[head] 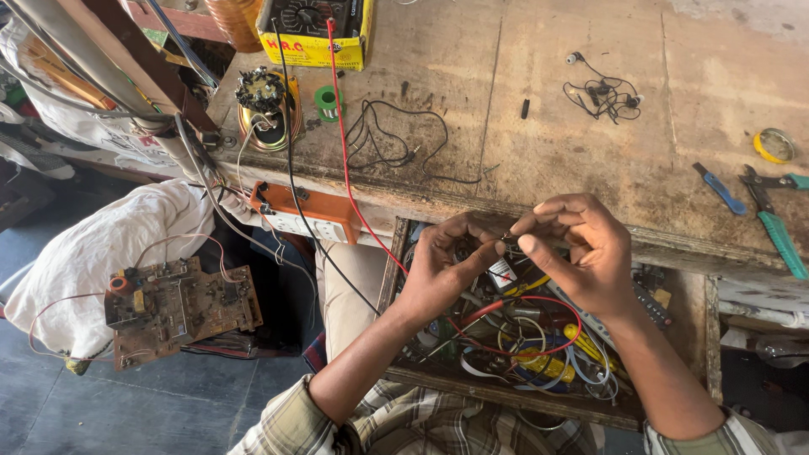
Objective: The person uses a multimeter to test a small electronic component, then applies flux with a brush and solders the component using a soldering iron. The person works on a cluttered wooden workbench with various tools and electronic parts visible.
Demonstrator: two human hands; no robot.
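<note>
My left hand (445,265) and my right hand (581,253) meet over an open wooden drawer (506,392) under the workbench. Between the fingertips of both hands I pinch a very small dark part (507,239); its kind is too small to tell. The drawer below is packed with tangled wires, red and yellow leads and small parts (539,337). A red lead (344,143) and a black lead (291,168) run from a yellow-boxed meter (313,34) at the bench's far edge down toward the drawer.
On the worn bench (573,143) lie a black wire loop (396,139), earphones (607,93), a green solder spool (329,103), a tape roll (774,145), a blue-handled tool (719,188) and green-handled pliers (771,211). An orange socket strip (303,215) hangs at the edge. A bare circuit board (181,307) rests on white cloth at left.
</note>
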